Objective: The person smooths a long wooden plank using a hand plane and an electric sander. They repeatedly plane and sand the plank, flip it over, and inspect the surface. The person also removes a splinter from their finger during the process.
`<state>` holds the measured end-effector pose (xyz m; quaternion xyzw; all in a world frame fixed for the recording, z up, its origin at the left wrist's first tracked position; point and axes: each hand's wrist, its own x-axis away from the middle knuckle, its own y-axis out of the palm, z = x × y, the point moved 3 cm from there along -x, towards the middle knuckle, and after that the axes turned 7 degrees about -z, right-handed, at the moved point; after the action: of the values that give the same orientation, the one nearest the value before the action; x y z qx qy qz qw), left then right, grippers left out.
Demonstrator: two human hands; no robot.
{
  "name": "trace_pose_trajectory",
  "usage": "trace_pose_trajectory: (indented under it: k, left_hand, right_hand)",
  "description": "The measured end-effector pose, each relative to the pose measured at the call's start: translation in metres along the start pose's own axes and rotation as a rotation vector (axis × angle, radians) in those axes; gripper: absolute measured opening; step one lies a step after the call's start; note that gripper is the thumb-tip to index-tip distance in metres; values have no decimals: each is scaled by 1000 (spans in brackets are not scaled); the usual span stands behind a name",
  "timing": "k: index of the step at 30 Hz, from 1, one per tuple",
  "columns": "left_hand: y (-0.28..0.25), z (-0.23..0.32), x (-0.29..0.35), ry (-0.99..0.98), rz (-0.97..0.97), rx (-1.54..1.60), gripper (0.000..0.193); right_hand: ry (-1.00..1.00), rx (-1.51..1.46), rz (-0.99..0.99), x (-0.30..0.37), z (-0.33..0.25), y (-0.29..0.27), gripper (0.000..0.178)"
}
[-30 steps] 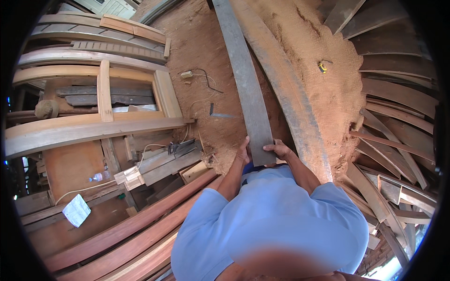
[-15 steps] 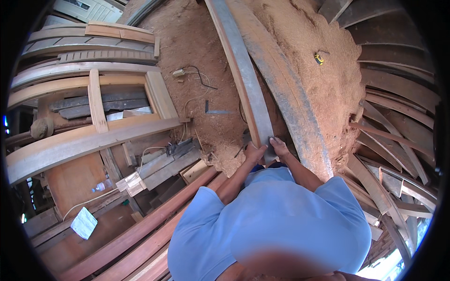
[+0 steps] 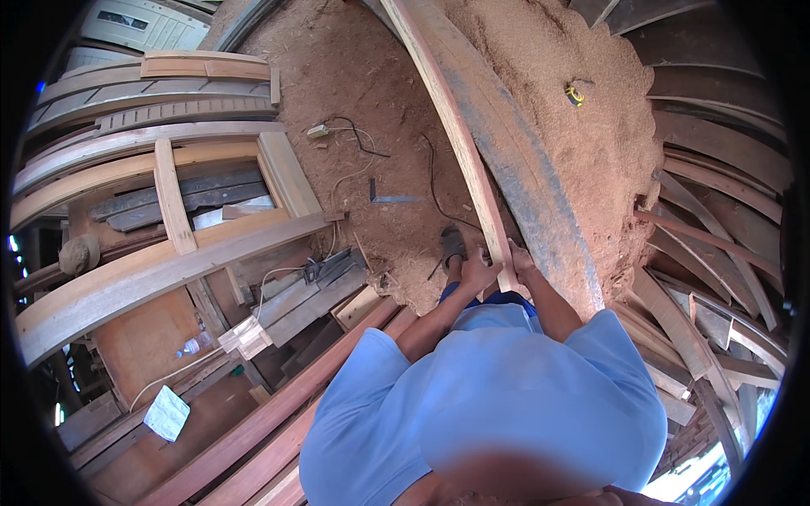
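Note:
A long wooden plank (image 3: 460, 131) runs away from me, turned so that a narrow pale edge faces up. My left hand (image 3: 481, 268) grips its near end from the left, fingers closed against the side. On the other side my right hand (image 3: 521, 260) holds the same end, its fingers partly hidden by the wood. Just right of the plank lies a wide, weathered grey-brown board (image 3: 506, 126). A dark sandal (image 3: 453, 242) on my foot shows left of my left hand.
A metal square (image 3: 392, 198) and a black cable (image 3: 437, 181) lie on the dirt floor. A yellow tape measure (image 3: 575, 96) rests on the sawdust heap (image 3: 616, 185). Wooden frames (image 3: 177, 232) stand at left, reddish beams (image 3: 278, 405) near left, and stacked boards (image 3: 717, 185) at right.
The plank has been rolled from its broad grey face onto its narrow edge, and its near end has shifted slightly right. Both hands have moved with it and still hold the end.

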<state>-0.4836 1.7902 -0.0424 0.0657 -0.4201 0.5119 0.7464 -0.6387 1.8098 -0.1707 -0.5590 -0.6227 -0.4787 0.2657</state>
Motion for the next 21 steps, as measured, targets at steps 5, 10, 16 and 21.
trace_pose_trajectory:
  k: [5, 10, 16, 21]
  left_hand:
    - [-1, 3, 0, -13, -12, 75, 75]
    - [12, 4, 4, 16, 138, 96, 83]
    - [58, -11, -10, -3, 230, 214, 95]
    - [52, 11, 0, 19, 170, 280, 90]
  right_hand:
    - [1, 2, 10, -19, 11, -9, 61]
    - [21, 42, -24, -19, 7, -11, 59]
    - [-51, 422, 79, -26, 9, -14, 55]
    - [16, 300, 155, -40, 26, -37, 58]
